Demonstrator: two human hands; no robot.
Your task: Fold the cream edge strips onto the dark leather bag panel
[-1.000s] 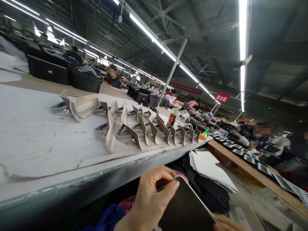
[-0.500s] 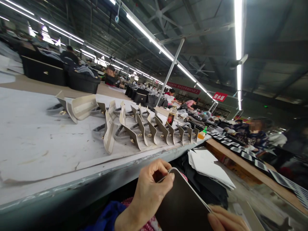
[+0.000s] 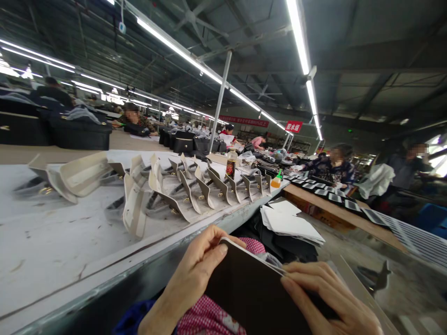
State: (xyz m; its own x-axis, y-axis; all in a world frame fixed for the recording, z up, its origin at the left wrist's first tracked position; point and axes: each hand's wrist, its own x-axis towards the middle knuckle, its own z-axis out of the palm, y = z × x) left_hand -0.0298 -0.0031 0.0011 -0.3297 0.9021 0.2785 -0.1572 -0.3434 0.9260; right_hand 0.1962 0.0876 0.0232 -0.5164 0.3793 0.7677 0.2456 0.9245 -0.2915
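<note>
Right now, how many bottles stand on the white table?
2: a dark bottle with a red label, and a small orange bottle with a green tip, both near the far end. Others may be hidden.

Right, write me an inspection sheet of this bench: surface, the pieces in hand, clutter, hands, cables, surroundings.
Surface: scuffed white bench top, worn along its front edge.
Pieces in hand: dark rounded-corner panel with a pale edge.
Clutter: rows of cream bag flaps with brass fittings, brown bottle, stack of white paper below the bench.
Hands: left hand and right hand both grip the panel, above a pink checked cloth.
Cables: nothing seen.
Surroundings: co-worker at a wooden bench, black bags, overhead strip lights.
</note>
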